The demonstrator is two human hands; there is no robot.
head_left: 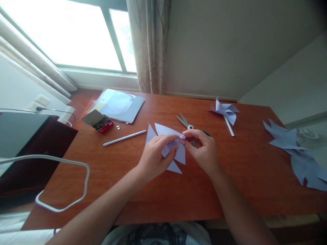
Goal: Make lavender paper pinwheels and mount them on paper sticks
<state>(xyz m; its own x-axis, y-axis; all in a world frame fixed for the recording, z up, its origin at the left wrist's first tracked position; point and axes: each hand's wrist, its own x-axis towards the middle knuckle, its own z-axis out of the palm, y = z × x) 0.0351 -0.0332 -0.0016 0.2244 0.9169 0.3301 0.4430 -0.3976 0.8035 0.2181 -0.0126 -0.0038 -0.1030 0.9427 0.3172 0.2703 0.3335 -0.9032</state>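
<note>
A white paper pinwheel sheet (167, 130), cut into pointed flaps, is between my two hands over the table. My left hand (159, 151) is closed on it, with thumb and fingers near its middle. A corner of the same paper is pinched in the fingertips of my right hand (203, 146). Just behind that hand lie scissors (184, 120) with spread blades, their handles partly covered by it. To the left of the paper rests a rolled white paper stick (124, 137). My fingers hide the paper's centre.
A small open red box (103, 126) of metal pins stands left, with loose pins (118, 127) beside it. Behind is a stack of paper (120, 105). A finished pinwheel (226, 110) lies back right, cut papers (293, 143) far right. A white cable (87, 177) loops over the left edge.
</note>
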